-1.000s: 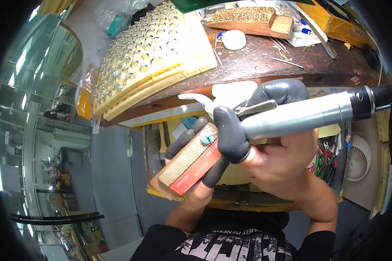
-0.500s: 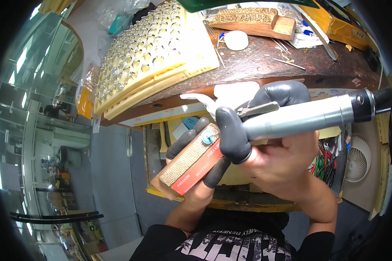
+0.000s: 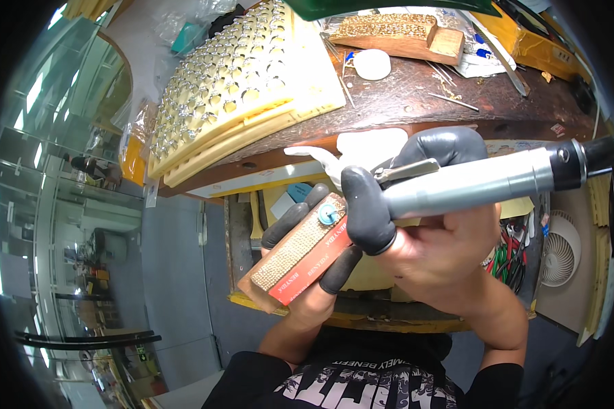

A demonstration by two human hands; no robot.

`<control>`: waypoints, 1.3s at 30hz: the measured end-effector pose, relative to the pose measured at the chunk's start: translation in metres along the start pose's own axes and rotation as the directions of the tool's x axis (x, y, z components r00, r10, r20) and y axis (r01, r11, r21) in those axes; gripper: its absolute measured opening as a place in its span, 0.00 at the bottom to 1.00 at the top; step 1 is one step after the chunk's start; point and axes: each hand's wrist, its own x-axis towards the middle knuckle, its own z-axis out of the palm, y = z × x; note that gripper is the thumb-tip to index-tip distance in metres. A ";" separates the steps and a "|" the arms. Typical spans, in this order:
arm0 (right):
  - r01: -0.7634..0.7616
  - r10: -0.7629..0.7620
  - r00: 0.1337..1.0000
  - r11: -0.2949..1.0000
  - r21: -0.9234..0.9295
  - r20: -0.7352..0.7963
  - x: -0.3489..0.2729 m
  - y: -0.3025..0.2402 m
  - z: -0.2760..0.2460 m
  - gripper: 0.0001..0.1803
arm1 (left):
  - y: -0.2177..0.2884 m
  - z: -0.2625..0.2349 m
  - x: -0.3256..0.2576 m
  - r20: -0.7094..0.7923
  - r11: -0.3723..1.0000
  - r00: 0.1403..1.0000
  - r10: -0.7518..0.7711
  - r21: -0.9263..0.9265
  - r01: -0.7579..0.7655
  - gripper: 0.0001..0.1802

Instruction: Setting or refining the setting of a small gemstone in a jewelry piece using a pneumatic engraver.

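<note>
My right hand (image 3: 436,225), with black finger cots on the thumb and a finger, is closed around a silver rotary handpiece (image 3: 477,183) with a lever on its side. Its working tip is hidden behind my thumb. In my left hand (image 3: 312,290), also in black finger cots, lies a wooden block (image 3: 256,294), gripped from both sides. The block's top carries rows of small gold-brown beads (image 3: 286,264), and red tape (image 3: 312,267) runs along one side. A small blue disc (image 3: 328,214) sits at the block's far end, beside my right thumb; whether the handpiece bears it, I cannot tell.
A pale tray of many silver rings (image 3: 232,75) stands on the dark wooden bench (image 3: 402,102). Farther right are a white round piece (image 3: 372,65), another beaded wooden block (image 3: 389,41), thin metal rods and a yellow box (image 3: 539,48). Below hangs an open drawer (image 3: 361,320); a fan (image 3: 559,249) stands right.
</note>
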 end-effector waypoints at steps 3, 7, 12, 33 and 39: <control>0.010 -0.010 1.000 0.999 0.046 -0.011 0.001 0.002 0.000 0.11 | 0.003 0.003 0.001 0.017 1.000 1.000 -0.022 0.023 0.022 0.40; -0.142 0.140 0.990 0.979 0.150 0.023 0.004 -0.002 0.000 0.11 | -0.003 -0.001 -0.002 -0.004 1.000 1.000 0.030 0.002 -0.030 0.41; -0.119 0.122 0.992 0.984 0.129 -0.016 0.002 -0.001 0.003 0.12 | -0.006 -0.004 -0.003 -0.003 0.996 1.000 0.024 -0.087 -0.025 0.41; -0.155 0.147 0.986 0.981 0.118 0.073 0.002 -0.005 0.001 0.20 | -0.003 -0.002 -0.001 -0.006 0.993 1.000 0.011 -0.118 -0.012 0.40; -0.139 0.133 0.989 0.984 0.107 0.063 0.001 -0.002 -0.001 0.20 | -0.004 0.000 0.000 0.010 0.992 1.000 0.019 -0.123 -0.017 0.40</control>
